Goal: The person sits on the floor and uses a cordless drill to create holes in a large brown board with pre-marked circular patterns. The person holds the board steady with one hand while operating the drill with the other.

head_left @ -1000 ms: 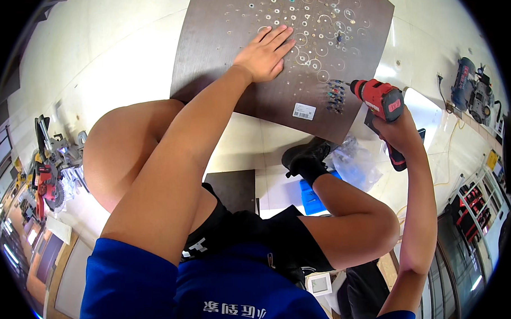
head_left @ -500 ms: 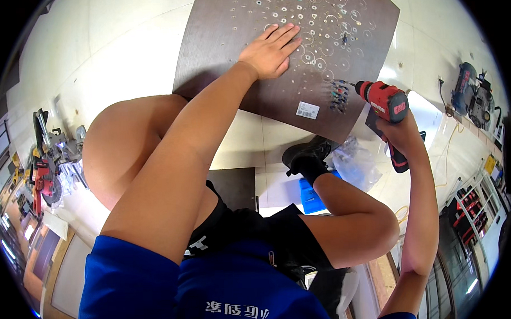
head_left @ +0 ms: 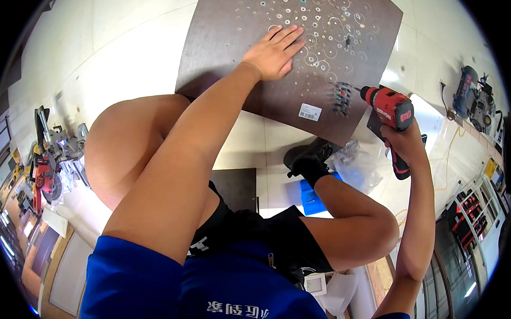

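My left hand [head_left: 272, 53] lies flat with spread fingers on a brown wood-grain board [head_left: 223, 54], which is dotted with drilled holes and circular cuts. My right hand [head_left: 404, 140] is wrapped round the grip of a red and black cordless drill [head_left: 390, 107]. The drill's thin bit points left, at a cluster of small, mostly dark pieces [head_left: 342, 98] on the board's right part; whether it touches them I cannot tell. A white label [head_left: 309, 112] is stuck near the board's front edge. A small dark piece [head_left: 347, 42] stands farther back among the holes.
A blue case [head_left: 313, 198] and a clear plastic bag [head_left: 357, 166] lie by my right foot. At the left stands a red mitre saw [head_left: 45, 178]. Far right is a dark machine resembling a compressor [head_left: 481, 104], with a yellow cord [head_left: 449, 158] on the floor nearby.
The whole view has shifted slightly. My left hand keeps its place on the board, and the drill stays by the small pieces with its bit showing a little more.
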The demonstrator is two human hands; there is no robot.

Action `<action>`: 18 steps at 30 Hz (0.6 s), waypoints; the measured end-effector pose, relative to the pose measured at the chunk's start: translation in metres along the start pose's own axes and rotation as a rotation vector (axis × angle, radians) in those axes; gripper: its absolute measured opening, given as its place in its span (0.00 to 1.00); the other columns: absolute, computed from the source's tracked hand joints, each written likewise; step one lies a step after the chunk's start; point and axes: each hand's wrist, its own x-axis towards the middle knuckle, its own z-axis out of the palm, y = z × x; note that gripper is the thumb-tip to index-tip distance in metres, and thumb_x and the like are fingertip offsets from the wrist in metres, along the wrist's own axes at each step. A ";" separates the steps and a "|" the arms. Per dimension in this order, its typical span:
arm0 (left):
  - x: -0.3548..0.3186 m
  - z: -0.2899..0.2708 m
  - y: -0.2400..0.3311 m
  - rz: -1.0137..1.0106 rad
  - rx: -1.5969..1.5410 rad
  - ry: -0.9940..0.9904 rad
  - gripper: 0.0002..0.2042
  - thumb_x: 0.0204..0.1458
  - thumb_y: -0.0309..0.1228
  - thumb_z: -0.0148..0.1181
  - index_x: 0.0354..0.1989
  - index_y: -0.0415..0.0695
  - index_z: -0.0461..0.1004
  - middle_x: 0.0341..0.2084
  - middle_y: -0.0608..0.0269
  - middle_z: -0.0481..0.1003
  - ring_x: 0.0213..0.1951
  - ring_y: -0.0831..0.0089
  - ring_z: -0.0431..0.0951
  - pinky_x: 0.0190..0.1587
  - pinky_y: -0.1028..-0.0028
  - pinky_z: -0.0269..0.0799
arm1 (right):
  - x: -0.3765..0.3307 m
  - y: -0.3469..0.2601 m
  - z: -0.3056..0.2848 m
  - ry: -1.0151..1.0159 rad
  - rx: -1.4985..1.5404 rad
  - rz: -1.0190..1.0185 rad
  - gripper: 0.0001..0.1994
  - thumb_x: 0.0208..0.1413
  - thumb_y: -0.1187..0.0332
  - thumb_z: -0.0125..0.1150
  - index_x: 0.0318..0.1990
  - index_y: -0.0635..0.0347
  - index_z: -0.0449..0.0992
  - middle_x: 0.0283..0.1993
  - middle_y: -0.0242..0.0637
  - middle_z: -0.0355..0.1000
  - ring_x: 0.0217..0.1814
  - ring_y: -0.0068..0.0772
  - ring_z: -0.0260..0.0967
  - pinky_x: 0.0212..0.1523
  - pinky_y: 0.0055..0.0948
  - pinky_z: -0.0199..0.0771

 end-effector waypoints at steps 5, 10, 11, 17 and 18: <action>0.000 0.002 0.000 -0.003 -0.073 0.035 0.29 0.58 0.35 0.52 0.71 0.45 0.66 0.76 0.55 0.56 0.78 0.61 0.52 0.79 0.55 0.45 | -0.006 0.004 -0.001 0.011 0.005 0.021 0.11 0.50 0.74 0.63 0.41 0.68 0.77 0.30 0.35 0.76 0.25 0.26 0.75 0.28 0.29 0.78; 0.000 0.002 0.001 -0.003 -0.065 0.026 0.29 0.58 0.34 0.53 0.71 0.45 0.66 0.76 0.55 0.56 0.78 0.61 0.52 0.79 0.55 0.45 | -0.013 0.007 -0.001 0.029 0.008 0.032 0.12 0.51 0.74 0.65 0.44 0.67 0.77 0.33 0.36 0.78 0.26 0.26 0.75 0.28 0.29 0.78; 0.000 0.002 0.001 -0.003 -0.069 0.033 0.29 0.58 0.34 0.53 0.71 0.45 0.66 0.76 0.55 0.56 0.78 0.61 0.52 0.79 0.55 0.45 | -0.014 0.009 -0.001 0.039 0.035 0.014 0.13 0.52 0.73 0.65 0.45 0.67 0.77 0.34 0.36 0.78 0.27 0.26 0.76 0.29 0.29 0.78; 0.000 0.001 0.000 -0.002 -0.074 0.036 0.29 0.58 0.34 0.53 0.71 0.45 0.66 0.76 0.55 0.56 0.78 0.60 0.52 0.79 0.55 0.45 | -0.013 0.017 -0.001 0.036 0.096 -0.005 0.15 0.52 0.72 0.67 0.47 0.66 0.77 0.35 0.35 0.78 0.27 0.26 0.75 0.29 0.29 0.79; 0.000 0.001 0.000 -0.002 -0.073 0.035 0.29 0.58 0.34 0.53 0.71 0.45 0.66 0.76 0.55 0.56 0.78 0.60 0.52 0.79 0.55 0.45 | -0.013 0.016 -0.001 0.032 0.112 0.001 0.15 0.52 0.72 0.67 0.47 0.66 0.77 0.34 0.35 0.78 0.27 0.25 0.75 0.29 0.29 0.79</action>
